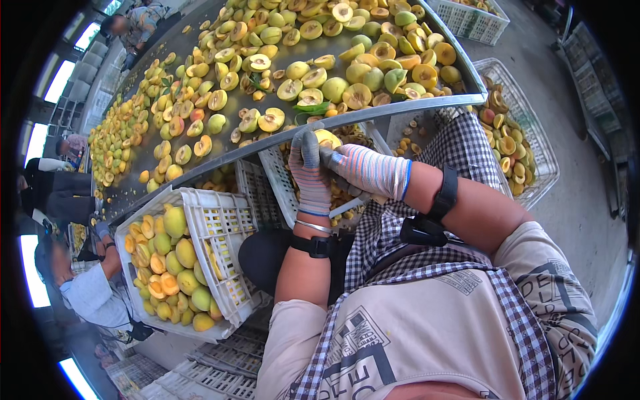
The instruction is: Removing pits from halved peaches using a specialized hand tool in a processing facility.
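My left hand [311, 172], in a striped knit glove with grey fingers, is raised at the metal edge of the sorting table [280, 137]. My right hand [367, 167], gloved alike, meets it fingers to fingers. Between them a yellow halved stone fruit [327, 139] shows above the right fingertips; which hand bears it is hard to tell. The right fingers are curled and partly hidden. Many halved fruits [271, 120], some with stones in them, lie on the dark tabletop just beyond. Below my hands stands a crate [280, 187] holding fruit scraps.
A white plastic crate [220, 240] of whole and halved fruit stands at the left, and another crate [545, 165] with halves at the right. Loose stones [405, 145] lie under the table. Co-workers [90, 295] are along the left side. Stacked crates [200, 380] stand at the lower left.
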Demonstrator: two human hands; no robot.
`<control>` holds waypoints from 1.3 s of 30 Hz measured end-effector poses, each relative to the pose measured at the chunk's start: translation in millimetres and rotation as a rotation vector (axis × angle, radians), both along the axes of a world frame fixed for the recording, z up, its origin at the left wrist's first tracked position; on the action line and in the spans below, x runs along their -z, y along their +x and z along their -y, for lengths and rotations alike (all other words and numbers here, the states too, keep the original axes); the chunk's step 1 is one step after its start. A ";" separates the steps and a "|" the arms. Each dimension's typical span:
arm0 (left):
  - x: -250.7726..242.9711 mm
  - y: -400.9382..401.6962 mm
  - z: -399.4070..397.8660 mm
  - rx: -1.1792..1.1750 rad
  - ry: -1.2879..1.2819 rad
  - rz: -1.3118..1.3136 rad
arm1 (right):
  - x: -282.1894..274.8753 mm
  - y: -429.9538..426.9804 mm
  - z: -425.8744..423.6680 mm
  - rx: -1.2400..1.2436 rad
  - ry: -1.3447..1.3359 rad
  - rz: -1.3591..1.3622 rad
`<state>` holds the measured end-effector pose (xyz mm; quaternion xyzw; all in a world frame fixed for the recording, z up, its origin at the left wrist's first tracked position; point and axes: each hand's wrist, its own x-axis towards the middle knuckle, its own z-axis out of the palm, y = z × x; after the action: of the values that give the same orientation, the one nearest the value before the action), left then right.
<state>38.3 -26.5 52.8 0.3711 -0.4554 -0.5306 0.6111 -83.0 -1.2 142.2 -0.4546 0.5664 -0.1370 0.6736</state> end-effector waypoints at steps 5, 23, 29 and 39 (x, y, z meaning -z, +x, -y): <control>4.9 -0.5 2.5 -0.035 -0.073 0.042 | 5.4 3.8 -5.6 0.055 -0.064 0.043; -13.9 1.8 -13.4 -0.113 0.209 -0.318 | 36.1 -27.4 14.9 0.036 -0.137 -0.066; -27.4 -8.2 -7.9 0.031 0.201 -0.328 | 80.8 -43.5 7.2 -0.378 -0.563 -0.643; -99.8 -203.1 12.3 0.448 0.028 -0.103 | 176.3 -66.1 27.9 -0.359 -0.548 -0.263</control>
<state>-164.9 -38.7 152.6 0.2415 -0.4873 -0.6775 0.4951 -149.1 -29.1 -34.1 -0.7246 0.5014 -0.1033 0.4614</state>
